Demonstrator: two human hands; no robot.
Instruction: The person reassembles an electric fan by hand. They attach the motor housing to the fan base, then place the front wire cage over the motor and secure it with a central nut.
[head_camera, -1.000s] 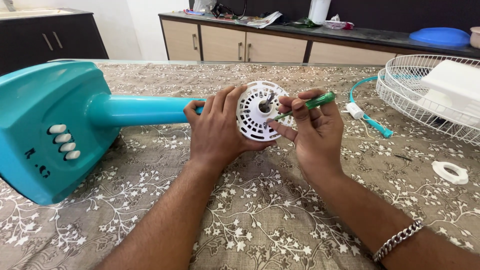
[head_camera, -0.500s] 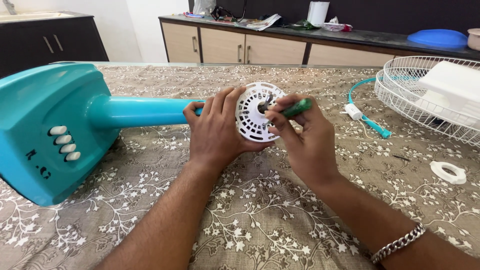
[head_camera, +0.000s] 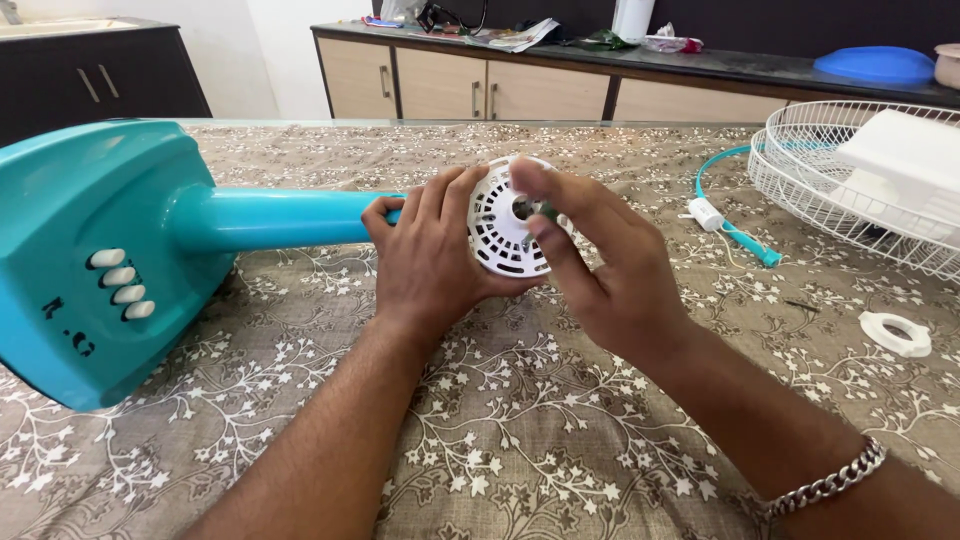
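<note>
White slotted plastic motor housing (head_camera: 500, 232) at frame centre, likely light and brittle, best gripped by its rim: our left hand (head_camera: 428, 250) clasps it, our right hand (head_camera: 600, 262) pinches a green-handled screwdriver (head_camera: 545, 211).

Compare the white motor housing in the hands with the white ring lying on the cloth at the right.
The motor housing is larger, vented with slots, and gripped by the left hand; the ring is small, plain and lies untouched. The housing stands on edge on the teal fan; the ring lies flat. Both are white plastic.
</note>
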